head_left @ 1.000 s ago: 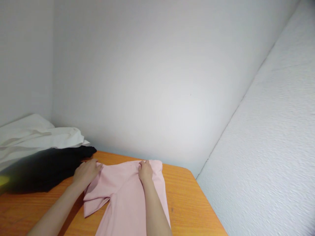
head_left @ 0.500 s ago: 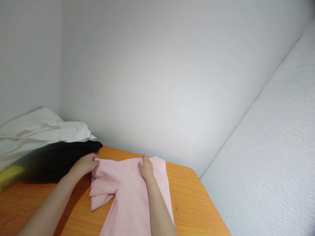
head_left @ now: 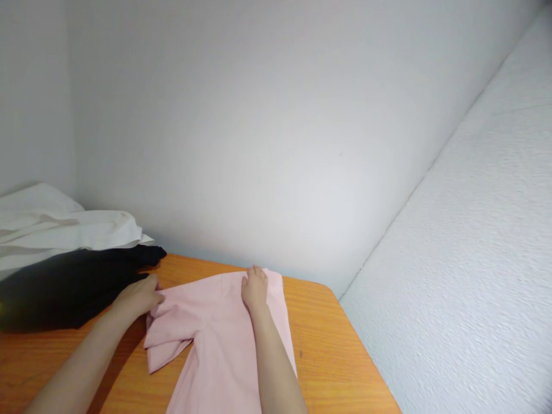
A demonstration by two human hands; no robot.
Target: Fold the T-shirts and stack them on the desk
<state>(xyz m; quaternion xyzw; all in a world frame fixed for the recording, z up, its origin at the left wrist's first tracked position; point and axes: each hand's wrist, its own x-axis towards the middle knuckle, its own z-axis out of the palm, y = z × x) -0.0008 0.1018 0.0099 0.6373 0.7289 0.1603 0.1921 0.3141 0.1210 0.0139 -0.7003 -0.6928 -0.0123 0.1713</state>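
A pink garment (head_left: 224, 345) lies on the wooden table (head_left: 336, 351), its left end pinched by the left hand (head_left: 140, 294), its far edge under the right hand (head_left: 255, 287), fingers' grip unclear, with black cloth (head_left: 77, 282), then white cloth (head_left: 86, 229), far left.

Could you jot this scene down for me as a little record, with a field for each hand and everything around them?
Main item: pink garment, spread on the table, running past the picture's lower edge
Left hand: at the far corner of the garment's sleeve; grip unclear
Right hand: resting on the garment near its far edge
Surface: orange-brown table with wood-like grain
At left: black cloth, with white cloth heaped behind it
Backdrop: pale wall
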